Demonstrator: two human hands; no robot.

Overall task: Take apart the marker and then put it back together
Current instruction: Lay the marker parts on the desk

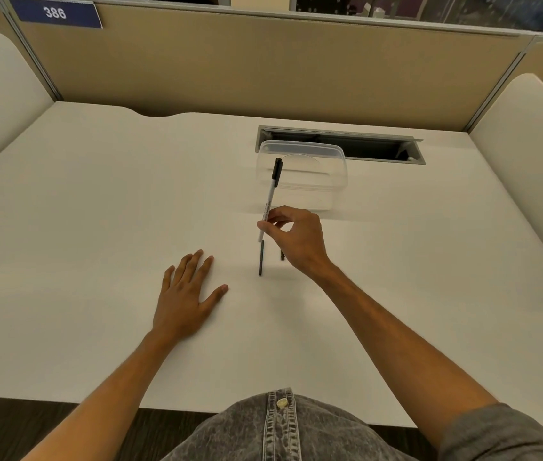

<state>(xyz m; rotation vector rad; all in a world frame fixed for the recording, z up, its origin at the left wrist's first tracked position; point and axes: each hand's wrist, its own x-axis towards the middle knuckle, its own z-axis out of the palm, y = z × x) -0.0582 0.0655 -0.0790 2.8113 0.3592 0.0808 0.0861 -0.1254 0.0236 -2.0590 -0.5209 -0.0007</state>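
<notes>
While the right hand (296, 234) pinches the white marker (269, 201) upright, it should go slowly over the dark stick (261, 257); the left hand (185, 294) lies flat and spread.

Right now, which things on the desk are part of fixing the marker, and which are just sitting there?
Part of the job:
- marker barrel with black cap, pinched in the right hand
- dark ink stick hanging out below the barrel
- small dark piece, mostly hidden behind that hand

Just sitting there:
- clear plastic tub
- left hand, flat on the desk
</notes>
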